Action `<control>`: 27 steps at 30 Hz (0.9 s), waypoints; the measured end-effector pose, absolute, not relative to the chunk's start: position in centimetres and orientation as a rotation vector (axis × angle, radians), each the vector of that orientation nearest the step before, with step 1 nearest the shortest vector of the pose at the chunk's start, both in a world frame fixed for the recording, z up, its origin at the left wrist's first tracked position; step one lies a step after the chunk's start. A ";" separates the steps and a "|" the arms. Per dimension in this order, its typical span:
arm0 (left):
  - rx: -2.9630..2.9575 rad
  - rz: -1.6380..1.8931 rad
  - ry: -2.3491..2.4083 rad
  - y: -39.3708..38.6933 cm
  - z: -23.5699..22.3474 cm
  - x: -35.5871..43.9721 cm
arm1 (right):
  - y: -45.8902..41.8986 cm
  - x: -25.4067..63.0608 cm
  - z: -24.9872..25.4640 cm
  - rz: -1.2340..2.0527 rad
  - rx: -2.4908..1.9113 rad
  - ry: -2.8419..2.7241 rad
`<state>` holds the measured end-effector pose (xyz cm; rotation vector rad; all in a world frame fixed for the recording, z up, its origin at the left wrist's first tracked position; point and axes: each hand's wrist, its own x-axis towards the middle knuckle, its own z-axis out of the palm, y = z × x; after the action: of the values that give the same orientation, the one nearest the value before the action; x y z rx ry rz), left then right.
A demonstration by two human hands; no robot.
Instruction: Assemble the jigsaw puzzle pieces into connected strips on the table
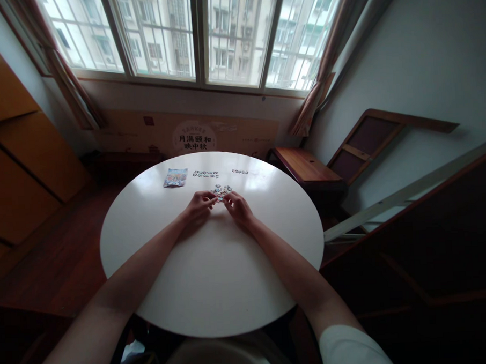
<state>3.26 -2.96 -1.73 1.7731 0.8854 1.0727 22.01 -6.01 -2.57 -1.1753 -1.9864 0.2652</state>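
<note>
Both my hands rest on a round white table (215, 280), side by side near its middle. My left hand (198, 206) has its fingers curled, the tips pinched at a small cluster of joined jigsaw pieces (222, 191). My right hand (236, 206) is curled too, its fingertips touching the same cluster from the right. Whether either hand holds a separate piece is too small to tell. Further back lie a small colourful picture card (175, 177) and two rows of loose puzzle pieces (205, 174) (240, 172).
A wide barred window (196, 34) fills the far wall, with a printed cardboard panel (192, 135) below it. A wooden bench (307, 168) stands right of the table, a leaning wooden frame (370, 141) behind it. Orange wooden cabinets (20, 159) line the left wall.
</note>
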 end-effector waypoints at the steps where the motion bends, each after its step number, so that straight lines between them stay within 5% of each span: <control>1: 1.774 1.069 0.887 -3.0 -1.7 3.2 | -6.0 22.0 -2.6 0.263 -1.176 -1.987; 27: 1.775 1.012 0.886 -3.6 -1.1 3.3 | -6.2 22.0 -2.4 0.252 -1.140 -1.997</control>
<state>3.27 -3.64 -1.08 1.7753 0.8857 1.0122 22.01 -6.16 -2.36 -1.1396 -1.9973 0.2520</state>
